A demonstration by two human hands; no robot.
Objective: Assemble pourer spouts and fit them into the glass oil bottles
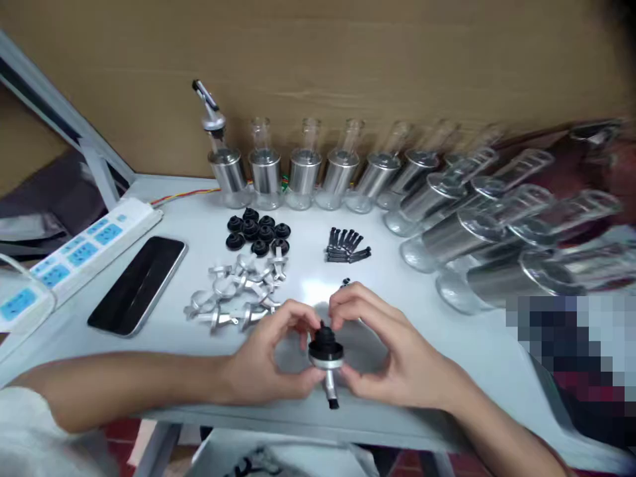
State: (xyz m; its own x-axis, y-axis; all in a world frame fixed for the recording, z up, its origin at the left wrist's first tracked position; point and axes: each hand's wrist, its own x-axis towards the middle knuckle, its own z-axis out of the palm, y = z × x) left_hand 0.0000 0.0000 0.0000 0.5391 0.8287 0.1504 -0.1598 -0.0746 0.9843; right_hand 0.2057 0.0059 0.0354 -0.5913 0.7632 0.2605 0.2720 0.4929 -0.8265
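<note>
Both my hands hold one small pourer spout (326,356) just above the front of the white table (467,344). It has a silver collar, a black ribbed stopper on top and a thin tube pointing down. My left hand (271,358) pinches it from the left, fingers curled. My right hand (382,348) grips it from the right, with fingertips on the black stopper. Just beyond my left hand lies a pile of silver spout parts (238,295). Behind those sit several black rubber stoppers (257,232), and to their right a small heap of black clips (346,246).
A row of glass bottles with steel sleeves (303,172) lines the back against cardboard; one at the left (221,156) carries a fitted spout. More bottles (497,225) crowd the right. A black phone (139,283) and a white power strip (74,255) lie at the left.
</note>
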